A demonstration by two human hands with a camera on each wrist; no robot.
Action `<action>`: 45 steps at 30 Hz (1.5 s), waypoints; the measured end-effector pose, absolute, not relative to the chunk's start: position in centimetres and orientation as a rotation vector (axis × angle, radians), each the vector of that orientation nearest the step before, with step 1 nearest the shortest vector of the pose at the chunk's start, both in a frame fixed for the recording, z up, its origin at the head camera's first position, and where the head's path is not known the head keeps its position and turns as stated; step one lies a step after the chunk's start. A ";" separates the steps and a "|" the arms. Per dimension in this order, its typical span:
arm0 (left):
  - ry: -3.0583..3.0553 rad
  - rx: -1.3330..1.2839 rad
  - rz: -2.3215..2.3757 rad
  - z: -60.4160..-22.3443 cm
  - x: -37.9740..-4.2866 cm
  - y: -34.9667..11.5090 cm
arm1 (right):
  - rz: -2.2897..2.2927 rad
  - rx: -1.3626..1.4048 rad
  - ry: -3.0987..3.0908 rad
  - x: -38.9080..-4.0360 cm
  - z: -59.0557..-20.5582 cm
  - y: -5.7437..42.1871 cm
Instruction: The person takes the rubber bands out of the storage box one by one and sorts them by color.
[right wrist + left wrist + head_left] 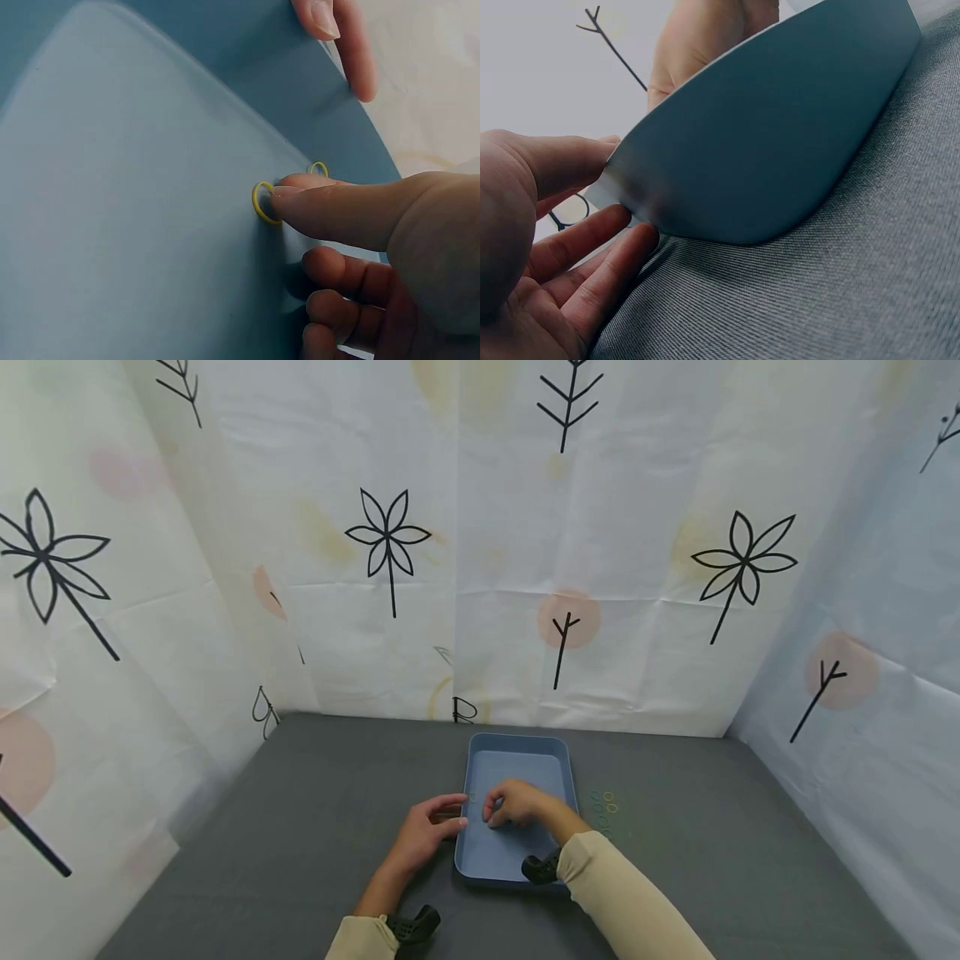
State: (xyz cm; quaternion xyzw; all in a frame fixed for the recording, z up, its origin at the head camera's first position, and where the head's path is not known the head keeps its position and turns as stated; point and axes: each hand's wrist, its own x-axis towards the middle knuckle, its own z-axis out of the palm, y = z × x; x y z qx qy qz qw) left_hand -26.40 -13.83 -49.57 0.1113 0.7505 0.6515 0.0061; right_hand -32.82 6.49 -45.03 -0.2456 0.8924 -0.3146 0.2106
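A shallow blue tray (517, 743) lies on the grey cloth. My right hand (517, 802) is inside it, pinching a small yellow rubber band (258, 202) between thumb and index finger, low over the tray floor. Behind the fingertips, a second yellow rubber band (319, 165) shows near the tray's side wall. My left hand (427, 831) holds the tray's left side. In the left wrist view, its thumb lies at the rim and other fingers (634, 244) touch the outer wall near the cloth. The right hand hides part of the tray floor.
Right of the tray, several small green rubber bands (597, 807) and yellow ones (611, 802) lie on the grey cloth (360, 760). White patterned sheets (495, 543) stand behind the table and at both sides.
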 end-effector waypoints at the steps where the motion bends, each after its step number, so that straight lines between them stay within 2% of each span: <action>1: 2.352 0.343 2.038 -49.7 -26.5 -13.9 | -0.879 -0.680 2.489 -32.7 -45.0 6.5; 6: 2.364 0.340 2.029 -49.5 -26.5 -13.9 | -0.872 -0.697 2.540 -32.2 -45.0 6.4; 16: 2.357 0.360 1.999 -46.4 -24.6 -13.5 | -0.816 -0.783 2.564 -32.4 -45.3 6.6; 45: 2.368 0.359 1.987 -46.3 -24.7 -13.8 | -0.853 -0.800 2.477 -32.0 -44.2 7.9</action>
